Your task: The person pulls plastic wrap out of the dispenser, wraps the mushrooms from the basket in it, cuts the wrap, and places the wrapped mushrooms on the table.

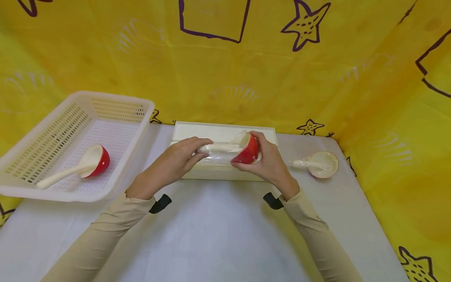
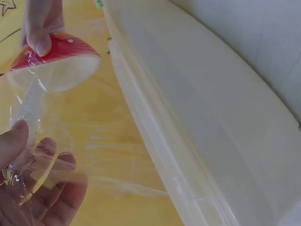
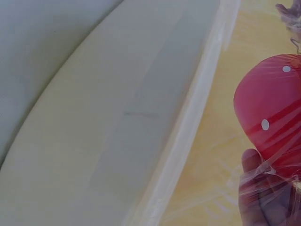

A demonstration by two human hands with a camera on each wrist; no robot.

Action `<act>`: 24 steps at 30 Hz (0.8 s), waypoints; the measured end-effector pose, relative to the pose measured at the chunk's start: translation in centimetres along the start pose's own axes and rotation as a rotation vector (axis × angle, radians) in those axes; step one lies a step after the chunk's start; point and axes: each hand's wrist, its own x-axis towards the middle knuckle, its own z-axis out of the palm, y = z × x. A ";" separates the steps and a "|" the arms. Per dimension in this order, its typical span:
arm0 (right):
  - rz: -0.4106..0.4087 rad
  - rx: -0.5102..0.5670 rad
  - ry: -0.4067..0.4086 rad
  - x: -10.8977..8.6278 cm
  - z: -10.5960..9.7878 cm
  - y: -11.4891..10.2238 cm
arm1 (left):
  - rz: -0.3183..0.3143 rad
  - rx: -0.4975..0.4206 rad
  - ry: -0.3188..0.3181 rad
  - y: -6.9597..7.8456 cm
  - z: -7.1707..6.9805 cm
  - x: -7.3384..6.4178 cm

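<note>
Over a cream cling film dispenser box, both hands hold a ladle with a red, white-dotted bowl and a white handle. My right hand grips the bowl, its thumb below and fingers behind. The handle's end is pinched between thumb and fingers of my left hand. Clear cling film covers the handle, bunched at its end, and spreads over the left fingers in the left wrist view. In the right wrist view, film also stretches across the red bowl.
A white plastic basket at the left contains another red ladle. On the table's right side lies a ladle with film bunched round its handle. The box's raised lid stands behind the hands, before the yellow cloth wall.
</note>
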 end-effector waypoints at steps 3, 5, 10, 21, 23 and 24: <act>-0.015 -0.015 0.009 0.2 -0.2 -0.1 | 0.016 -0.005 0.007 0.1 -0.2 0.0; -0.021 -0.012 0.014 0.3 -0.3 -0.2 | 0.022 -0.011 0.011 0.2 -0.3 0.0; -0.032 -0.008 0.025 0.6 -0.6 -0.6 | 0.027 -0.014 0.014 0.2 -0.4 -0.1; -0.074 -0.045 0.045 0.8 -0.9 -1.0 | 0.052 -0.003 0.036 0.3 -0.6 -0.3; -0.076 -0.054 0.046 0.8 -1.0 -1.1 | 0.058 0.000 0.042 0.4 -0.7 -0.2; -0.076 -0.061 0.046 0.9 -1.1 -1.2 | 0.061 0.003 0.045 0.4 -0.7 -0.2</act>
